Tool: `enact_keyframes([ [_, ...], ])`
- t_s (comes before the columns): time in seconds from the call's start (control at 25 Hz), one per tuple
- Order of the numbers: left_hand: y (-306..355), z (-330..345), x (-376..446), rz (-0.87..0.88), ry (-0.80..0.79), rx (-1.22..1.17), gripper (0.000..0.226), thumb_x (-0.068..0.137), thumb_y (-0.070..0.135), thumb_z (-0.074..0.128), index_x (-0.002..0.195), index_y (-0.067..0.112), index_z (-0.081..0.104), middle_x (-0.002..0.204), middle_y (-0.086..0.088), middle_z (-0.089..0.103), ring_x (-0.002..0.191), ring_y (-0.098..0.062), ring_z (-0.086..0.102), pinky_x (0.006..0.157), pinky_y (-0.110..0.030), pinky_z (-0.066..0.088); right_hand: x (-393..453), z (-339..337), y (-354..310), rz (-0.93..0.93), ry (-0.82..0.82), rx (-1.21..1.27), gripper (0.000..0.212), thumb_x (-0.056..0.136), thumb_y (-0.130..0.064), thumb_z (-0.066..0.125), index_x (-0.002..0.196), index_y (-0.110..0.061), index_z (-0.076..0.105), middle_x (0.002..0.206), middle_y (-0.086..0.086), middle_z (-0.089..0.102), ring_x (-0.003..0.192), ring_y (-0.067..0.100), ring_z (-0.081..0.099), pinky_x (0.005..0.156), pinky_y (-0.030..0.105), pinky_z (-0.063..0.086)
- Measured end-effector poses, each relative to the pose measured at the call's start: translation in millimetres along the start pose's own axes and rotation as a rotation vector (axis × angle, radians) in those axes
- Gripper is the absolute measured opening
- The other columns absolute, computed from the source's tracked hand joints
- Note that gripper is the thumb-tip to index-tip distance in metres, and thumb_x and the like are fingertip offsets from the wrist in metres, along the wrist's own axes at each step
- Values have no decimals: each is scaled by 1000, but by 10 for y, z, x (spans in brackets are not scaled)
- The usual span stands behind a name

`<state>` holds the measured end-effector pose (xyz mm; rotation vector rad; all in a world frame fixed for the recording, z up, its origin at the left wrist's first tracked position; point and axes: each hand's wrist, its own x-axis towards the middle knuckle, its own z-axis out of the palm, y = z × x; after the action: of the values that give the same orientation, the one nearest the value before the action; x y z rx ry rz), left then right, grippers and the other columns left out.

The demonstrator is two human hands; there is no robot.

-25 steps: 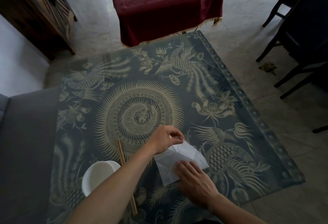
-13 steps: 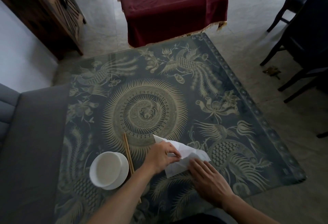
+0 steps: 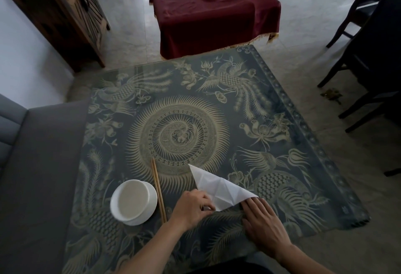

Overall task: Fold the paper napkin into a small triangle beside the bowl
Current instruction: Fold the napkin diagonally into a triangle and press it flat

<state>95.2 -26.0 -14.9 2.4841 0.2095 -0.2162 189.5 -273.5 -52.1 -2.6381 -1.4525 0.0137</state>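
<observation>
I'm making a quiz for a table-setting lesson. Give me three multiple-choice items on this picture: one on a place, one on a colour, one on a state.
1. Where do the chopsticks lie?
A. between bowl and napkin
B. inside the bowl
C. on the floor

2. What colour is the bowl?
A. red
B. white
C. black

3. How is the napkin now?
A. crumpled into a ball
B. rolled up
C. lying as a flat triangle

Answers: 1 A, they lie right of the bowl, left of the napkin. 2 B, it is plain white. 3 C, the left hand and right hand press its near corners.
</observation>
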Motion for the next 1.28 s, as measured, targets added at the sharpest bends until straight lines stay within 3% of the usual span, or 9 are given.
enact_keyframes([
  [0.12, -53, 74, -69, -5, -51, 61, 20, 86, 38, 71, 105, 32, 73, 110, 17, 66, 99, -4, 52, 92, -31, 39, -49, -19, 76, 59, 15, 24, 58, 103, -31, 19, 119, -2, 67, 124, 13, 66, 116, 30, 61, 102, 41, 32],
  [0.32, -113, 112, -130, -9, -47, 114, 20, 91, 29, 62, 109, 31, 71, 112, 14, 63, 103, -8, 51, 92, -33, 42, -84, -95, 193, 129, 41, 88, 37, 80, -22, 48, 108, -14, 70, 109, 1, 66, 96, 27, 62, 81, 39, 43],
  [0.44, -118, 98, -91, -35, 108, 97, 23, 90, 16, 59, 106, 25, 72, 106, 8, 64, 99, -10, 54, 89, -34, 47, 19, -137, 163, 189, 53, 120, 27, 75, -19, 52, 99, -19, 66, 100, -1, 58, 84, 27, 58, 73, 38, 40],
  [0.6, -46, 89, 143, 2, 174, 221, 28, 98, 23, 49, 123, 20, 61, 122, 1, 58, 113, -17, 53, 99, -32, 45, 355, -159, -145, 152, 7, 152, 49, 85, -25, 44, 130, -12, 56, 133, 10, 55, 119, 32, 52, 97, 43, 41],
  [0.68, 12, 158, 258, 75, 110, 327, 39, 102, 27, 39, 137, 14, 50, 139, -7, 52, 130, -24, 46, 109, -38, 39, 517, -125, -313, 172, -79, 158, 59, 94, -32, 35, 147, -7, 37, 155, 13, 33, 141, 32, 30, 114, 46, 26],
  [0.76, 45, 255, 309, 110, 49, 405, 51, 103, 31, 29, 147, 6, 36, 153, -13, 38, 143, -28, 30, 117, -42, 29, 594, -33, -412, 186, -158, 143, 62, 99, -36, 25, 153, -6, 16, 160, 12, 6, 147, 31, 6, 117, 45, 8],
  [0.84, 39, 351, 333, 97, 18, 426, 56, 104, 33, 22, 151, 3, 26, 160, -14, 23, 149, -27, 15, 120, -42, 20, 589, 58, -441, 185, -203, 100, 63, 99, -35, 17, 153, -5, 5, 160, 14, -6, 147, 32, -5, 115, 46, 2],
  [1.04, -110, 480, 337, 49, -96, 401, 60, 105, 43, 9, 155, 11, 1, 164, -5, -6, 148, -15, -14, 122, -41, 5, 490, 223, -397, 221, -237, 113, 65, 102, -45, 18, 153, -6, 7, 161, 13, 0, 148, 28, -4, 116, 47, 7],
  [1.28, -416, 289, 357, 14, -141, 471, 66, 100, 53, -2, 154, 15, -9, 162, 1, -18, 147, -14, -20, 121, -46, -4, 392, 241, -205, 208, -244, 123, 71, 99, -52, 27, 153, -5, 17, 161, 10, 12, 149, 22, 2, 117, 45, 7],
])
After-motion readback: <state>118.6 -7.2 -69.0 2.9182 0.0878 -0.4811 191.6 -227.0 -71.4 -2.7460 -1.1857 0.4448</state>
